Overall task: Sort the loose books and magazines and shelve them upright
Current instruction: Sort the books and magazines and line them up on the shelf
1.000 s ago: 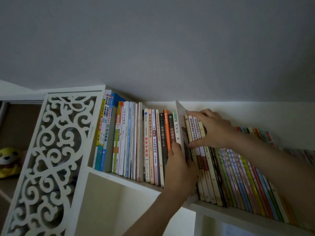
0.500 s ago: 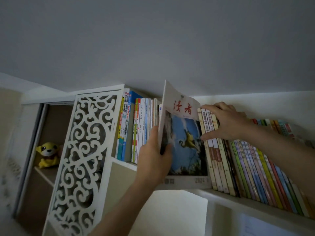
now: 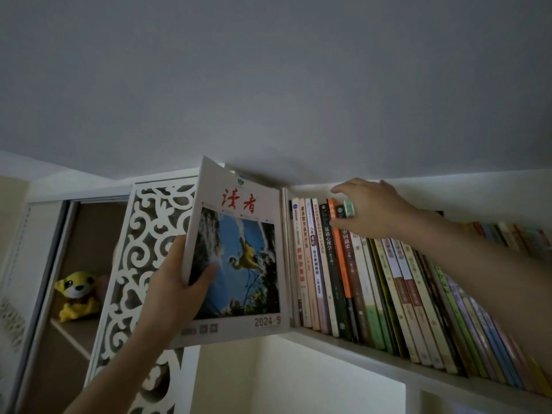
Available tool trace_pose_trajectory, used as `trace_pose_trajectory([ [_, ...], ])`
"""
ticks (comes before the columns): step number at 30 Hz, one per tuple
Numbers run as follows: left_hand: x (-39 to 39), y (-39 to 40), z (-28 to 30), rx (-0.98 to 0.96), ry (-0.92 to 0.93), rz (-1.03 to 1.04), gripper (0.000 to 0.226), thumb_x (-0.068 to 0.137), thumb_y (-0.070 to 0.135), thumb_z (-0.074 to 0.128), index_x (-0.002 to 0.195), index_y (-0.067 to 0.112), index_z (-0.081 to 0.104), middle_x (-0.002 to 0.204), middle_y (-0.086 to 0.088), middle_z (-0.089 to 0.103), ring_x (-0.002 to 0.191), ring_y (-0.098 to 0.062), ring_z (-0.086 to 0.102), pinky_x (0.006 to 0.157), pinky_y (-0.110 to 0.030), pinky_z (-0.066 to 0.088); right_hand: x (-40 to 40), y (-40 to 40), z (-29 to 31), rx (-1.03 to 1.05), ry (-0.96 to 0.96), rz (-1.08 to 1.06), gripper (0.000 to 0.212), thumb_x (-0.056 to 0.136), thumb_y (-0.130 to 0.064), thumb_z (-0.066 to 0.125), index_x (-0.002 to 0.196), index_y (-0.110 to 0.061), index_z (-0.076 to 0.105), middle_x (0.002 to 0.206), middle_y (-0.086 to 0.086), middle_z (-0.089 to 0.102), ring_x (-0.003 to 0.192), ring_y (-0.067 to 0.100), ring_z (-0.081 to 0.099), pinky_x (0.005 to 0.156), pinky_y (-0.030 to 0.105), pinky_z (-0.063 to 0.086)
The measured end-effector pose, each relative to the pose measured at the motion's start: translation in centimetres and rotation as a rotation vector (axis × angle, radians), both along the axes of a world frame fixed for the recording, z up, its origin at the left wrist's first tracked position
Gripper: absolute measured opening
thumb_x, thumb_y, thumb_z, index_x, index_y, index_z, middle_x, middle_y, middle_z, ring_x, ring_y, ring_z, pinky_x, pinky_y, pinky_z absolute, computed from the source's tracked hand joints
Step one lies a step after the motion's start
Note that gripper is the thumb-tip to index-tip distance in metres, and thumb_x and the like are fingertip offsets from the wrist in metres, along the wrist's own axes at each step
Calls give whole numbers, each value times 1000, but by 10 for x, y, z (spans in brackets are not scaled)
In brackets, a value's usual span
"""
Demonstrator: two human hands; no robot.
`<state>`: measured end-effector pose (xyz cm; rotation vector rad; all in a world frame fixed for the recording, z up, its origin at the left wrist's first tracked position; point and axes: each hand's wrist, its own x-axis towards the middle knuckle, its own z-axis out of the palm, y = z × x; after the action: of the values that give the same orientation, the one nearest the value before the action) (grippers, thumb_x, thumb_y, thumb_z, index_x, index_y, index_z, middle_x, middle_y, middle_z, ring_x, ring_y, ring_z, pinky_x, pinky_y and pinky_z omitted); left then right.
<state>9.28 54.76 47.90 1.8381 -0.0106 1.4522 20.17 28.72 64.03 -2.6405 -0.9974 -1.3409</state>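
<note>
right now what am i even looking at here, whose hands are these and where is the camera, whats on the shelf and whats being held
There is no machine here, just a person working with bare hands. The single picture comes from a wide-angle camera worn on the person's head, looking up at a white shelf near the ceiling.

A row of books stands upright on the shelf, spines out. The left hand grips a magazine by its left edge; the cover shows a bird and the date 2024 9, and it is out in front of the row. The right hand reaches over the book tops, fingers loosely spread, seemingly touching them.

At the left stand a white carved panel and, behind it, a yellow plush toy in a cubby.
</note>
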Motion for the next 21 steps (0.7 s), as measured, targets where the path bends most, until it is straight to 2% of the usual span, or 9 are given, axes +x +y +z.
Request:
trace_pose_trajectory([
  [4,8,16,1,23,2,-57,34,87,21,66,115,25,47,98,14,61,82,-3,61,49,-13,51,18,46,9,-74,63,-30,40,84,-47,63,119,-28,56,121,-2,60,117,21,53,107,54,29],
  [7,11,30,1,-2,20,-137,35,85,22,68,114,26,49,100,11,65,86,-10,66,57,-27,59,27,70,18,-102,61,-53,31,83,-50,64,102,-26,61,102,-4,65,102,19,57,103,55,31],
  [9,12,37,0,-28,12,-191,34,85,22,68,113,30,51,101,10,66,89,-11,66,65,-35,60,34,81,26,-134,63,-50,38,80,-53,66,104,-24,62,100,-3,66,97,19,58,100,50,36],
  [12,14,44,-2,-59,-6,-264,36,82,22,69,107,42,51,101,12,67,90,-11,67,68,-35,60,41,84,39,-179,216,15,53,76,-50,73,119,-22,58,109,0,67,97,18,63,93,42,49],
  [14,15,44,-5,-93,4,-334,38,80,24,70,106,46,52,101,12,69,89,-12,69,67,-35,60,43,81,43,-198,278,33,58,76,-47,74,124,-20,53,114,0,65,99,19,64,92,41,52],
  [18,20,38,-10,-138,7,-410,41,76,25,70,109,43,54,100,12,71,89,-14,70,69,-36,60,47,78,44,-202,274,51,55,77,-45,74,122,-23,51,108,-1,66,91,18,65,86,39,54],
  [21,24,34,-12,-144,3,-406,42,79,22,70,107,49,54,102,10,70,90,-16,70,73,-41,59,50,76,42,-194,265,94,53,78,-44,72,124,-28,48,104,-2,66,86,16,65,81,36,56],
])
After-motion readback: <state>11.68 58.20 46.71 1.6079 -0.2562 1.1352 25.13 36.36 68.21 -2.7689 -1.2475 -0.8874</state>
